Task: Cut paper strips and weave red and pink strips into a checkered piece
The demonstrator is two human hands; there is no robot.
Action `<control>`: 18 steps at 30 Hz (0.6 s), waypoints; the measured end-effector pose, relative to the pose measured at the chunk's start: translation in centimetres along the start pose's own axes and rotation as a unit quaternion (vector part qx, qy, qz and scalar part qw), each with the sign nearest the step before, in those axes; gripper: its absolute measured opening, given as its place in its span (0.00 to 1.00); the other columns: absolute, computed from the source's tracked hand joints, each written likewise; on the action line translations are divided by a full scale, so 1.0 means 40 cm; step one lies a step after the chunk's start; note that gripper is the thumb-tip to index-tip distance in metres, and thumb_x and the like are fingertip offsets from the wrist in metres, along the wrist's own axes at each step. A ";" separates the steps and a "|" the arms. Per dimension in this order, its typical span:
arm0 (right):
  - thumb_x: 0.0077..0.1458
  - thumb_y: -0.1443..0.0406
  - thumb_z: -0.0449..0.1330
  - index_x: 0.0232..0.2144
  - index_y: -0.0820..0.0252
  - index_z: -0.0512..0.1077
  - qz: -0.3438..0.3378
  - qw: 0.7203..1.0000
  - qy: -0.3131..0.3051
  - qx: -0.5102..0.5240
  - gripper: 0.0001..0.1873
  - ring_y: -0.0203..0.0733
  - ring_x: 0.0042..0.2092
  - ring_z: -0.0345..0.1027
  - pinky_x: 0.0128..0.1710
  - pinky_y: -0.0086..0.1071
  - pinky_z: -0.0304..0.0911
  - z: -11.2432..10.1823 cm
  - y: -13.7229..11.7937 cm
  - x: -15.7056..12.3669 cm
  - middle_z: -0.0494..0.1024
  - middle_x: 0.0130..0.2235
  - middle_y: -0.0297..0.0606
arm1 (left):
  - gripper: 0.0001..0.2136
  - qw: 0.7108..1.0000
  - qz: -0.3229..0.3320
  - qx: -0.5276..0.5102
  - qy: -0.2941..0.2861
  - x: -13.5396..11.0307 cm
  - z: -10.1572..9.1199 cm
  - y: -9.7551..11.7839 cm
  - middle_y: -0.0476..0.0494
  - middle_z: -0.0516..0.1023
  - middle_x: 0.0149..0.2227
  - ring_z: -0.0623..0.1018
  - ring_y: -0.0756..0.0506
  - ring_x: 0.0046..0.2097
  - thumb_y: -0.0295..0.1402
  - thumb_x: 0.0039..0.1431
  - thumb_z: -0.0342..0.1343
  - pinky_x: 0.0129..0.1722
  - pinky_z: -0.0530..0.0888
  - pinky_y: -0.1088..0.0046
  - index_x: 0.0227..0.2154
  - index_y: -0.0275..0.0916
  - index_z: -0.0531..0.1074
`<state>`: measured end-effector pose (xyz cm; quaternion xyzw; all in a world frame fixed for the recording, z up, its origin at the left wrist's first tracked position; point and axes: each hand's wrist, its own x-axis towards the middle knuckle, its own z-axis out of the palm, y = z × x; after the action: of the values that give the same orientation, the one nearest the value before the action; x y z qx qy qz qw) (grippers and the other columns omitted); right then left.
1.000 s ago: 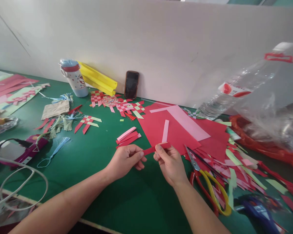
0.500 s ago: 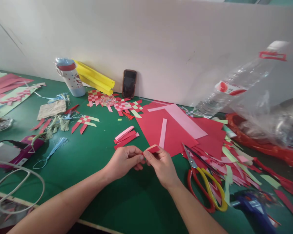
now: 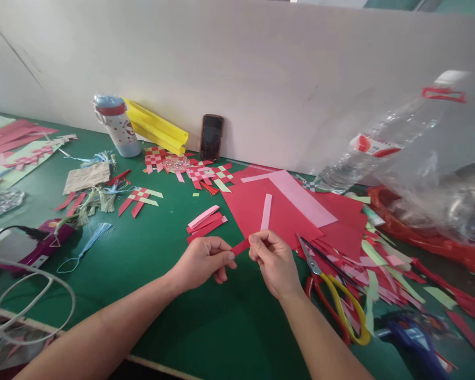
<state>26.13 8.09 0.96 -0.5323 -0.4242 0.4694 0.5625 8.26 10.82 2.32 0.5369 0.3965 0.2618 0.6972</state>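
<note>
A red paper strip point(image 3: 240, 247) stretches between my hands above the green table. My left hand point(image 3: 204, 262) pinches its left end between thumb and fingers. At the other end, the fingertips of my right hand point(image 3: 276, 262) are closed on the strip. Just beyond my left hand lie folded pink and red strips point(image 3: 206, 224). Behind my right hand, a pink strip point(image 3: 266, 211) rests on a red paper sheet point(image 3: 245, 200), beside a wider pink piece point(image 3: 301, 198). Scissors point(image 3: 328, 290) with red and yellow handles lie right of my right hand.
Paper scraps point(image 3: 391, 274) and a blue glue gun point(image 3: 411, 338) lie at the right, near a tilted plastic bottle point(image 3: 376, 142). A phone point(image 3: 211, 137) leans on the wall. Woven paper pieces point(image 3: 198, 171), a drinking cup point(image 3: 121, 132), tassels point(image 3: 91, 243) and a cable point(image 3: 69, 301) are leftward.
My right hand has moved rightward, away from my left, so more of the red strip shows between them. My left hand keeps its pinch. The view has shifted slightly.
</note>
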 end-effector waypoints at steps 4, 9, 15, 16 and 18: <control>0.53 0.55 0.64 0.24 0.58 0.68 -0.027 1.000 0.003 -0.007 0.15 0.31 0.24 0.54 0.26 0.28 0.51 0.001 0.002 -0.003 0.63 0.20 0.26 | 0.14 1.000 0.003 0.008 -0.002 -0.001 0.001 0.000 0.47 0.78 0.27 0.72 0.55 0.19 0.42 0.52 0.59 0.19 0.69 0.80 0.28 0.34 0.71; 0.54 0.55 0.63 0.23 0.58 0.67 -0.034 0.999 0.010 -0.031 0.16 0.31 0.24 0.54 0.25 0.28 0.51 0.004 0.003 -0.009 0.63 0.20 0.26 | 0.13 1.000 0.002 0.024 -0.002 0.001 0.001 -0.001 0.48 0.77 0.25 0.70 0.56 0.17 0.41 0.52 0.59 0.17 0.68 0.80 0.28 0.34 0.71; 0.56 0.50 0.58 0.34 0.58 0.74 -0.045 0.986 0.060 -0.149 0.17 0.35 0.26 0.63 0.28 0.31 0.60 -0.040 -0.021 0.017 0.72 0.26 0.33 | 0.11 0.996 0.008 0.079 0.030 0.004 -0.015 0.003 0.50 0.77 0.24 0.72 0.54 0.19 0.40 0.55 0.55 0.21 0.69 0.78 0.29 0.36 0.71; 0.57 0.50 0.57 0.37 0.58 0.74 -0.071 0.975 0.098 -0.186 0.18 0.37 0.28 0.65 0.30 0.32 0.62 -0.054 -0.023 0.027 0.75 0.29 0.35 | 0.10 0.993 0.018 0.103 0.046 0.004 -0.021 0.004 0.49 0.78 0.26 0.74 0.53 0.21 0.39 0.56 0.54 0.23 0.70 0.78 0.29 0.37 0.71; 0.58 0.51 0.55 0.40 0.58 0.74 -0.130 0.936 0.145 -0.294 0.19 0.42 0.34 0.69 0.37 0.36 0.65 -0.082 -0.021 0.045 0.77 0.36 0.40 | 0.08 0.977 0.052 0.185 0.091 0.004 -0.034 0.007 0.49 0.79 0.29 0.75 0.52 0.25 0.37 0.58 0.53 0.28 0.72 0.75 0.30 0.38 0.72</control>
<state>29.75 9.21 1.53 -0.6764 -0.5225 0.1638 0.4927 7.21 11.76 2.38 0.6504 0.4715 0.2679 0.5318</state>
